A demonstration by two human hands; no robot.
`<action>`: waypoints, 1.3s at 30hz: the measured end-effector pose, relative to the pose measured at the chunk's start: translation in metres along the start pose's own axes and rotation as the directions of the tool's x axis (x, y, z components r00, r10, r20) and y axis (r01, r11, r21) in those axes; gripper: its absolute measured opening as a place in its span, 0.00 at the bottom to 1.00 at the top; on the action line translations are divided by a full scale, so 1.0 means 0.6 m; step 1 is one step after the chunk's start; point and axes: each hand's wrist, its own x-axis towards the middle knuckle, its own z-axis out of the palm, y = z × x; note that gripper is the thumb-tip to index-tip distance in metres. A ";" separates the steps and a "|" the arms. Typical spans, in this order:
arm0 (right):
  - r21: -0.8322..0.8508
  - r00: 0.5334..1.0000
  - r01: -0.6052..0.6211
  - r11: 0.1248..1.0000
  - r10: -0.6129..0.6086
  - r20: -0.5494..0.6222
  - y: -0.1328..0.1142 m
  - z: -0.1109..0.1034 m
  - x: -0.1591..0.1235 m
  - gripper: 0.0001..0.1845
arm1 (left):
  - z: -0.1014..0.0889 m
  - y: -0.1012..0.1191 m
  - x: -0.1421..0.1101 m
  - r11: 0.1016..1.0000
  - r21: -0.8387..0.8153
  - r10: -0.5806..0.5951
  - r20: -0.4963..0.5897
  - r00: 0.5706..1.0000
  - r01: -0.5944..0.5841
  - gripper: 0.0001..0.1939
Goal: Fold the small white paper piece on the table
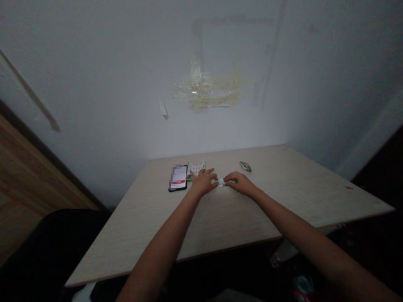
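Observation:
Both arms reach out over a pale wooden table point(239, 214). My left hand point(204, 181) and my right hand point(239, 182) meet at a small pale folded piece point(222, 182), which looks like paper or a wrapper, lying on the tabletop. Each hand pinches one end of it, fingers curled. What exactly the piece is, I cannot make out.
A smartphone point(178, 177) with a lit screen lies left of my left hand. Beside it sits a small colourful card or packet point(195, 167). A small dark wrapper point(245, 166) lies beyond my right hand. A white wall with tape residue point(208, 92) stands right behind the table.

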 end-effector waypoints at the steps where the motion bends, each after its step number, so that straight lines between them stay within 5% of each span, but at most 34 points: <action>1: -0.003 1.000 -0.004 1.000 0.004 -0.003 0.000 0.000 0.000 0.08 | 0.000 0.000 -0.001 1.000 -0.004 -0.001 0.004 1.000 0.001 0.12; 9: -0.012 1.000 -0.003 1.000 0.003 0.007 -0.004 -0.002 0.000 0.08 | 0.001 0.012 -0.018 0.999 -0.039 -0.007 -0.093 0.996 0.004 0.10; 22: 0.015 1.000 0.017 1.000 -0.017 0.010 0.008 0.000 -0.001 0.09 | -0.001 0.020 -0.013 0.991 -0.101 -0.089 -0.056 0.994 0.083 0.10; 39: 0.048 1.000 0.003 0.999 -0.003 -0.006 0.007 0.002 0.000 0.09 | -0.001 0.023 -0.006 1.000 0.024 -0.012 -0.017 1.000 0.012 0.11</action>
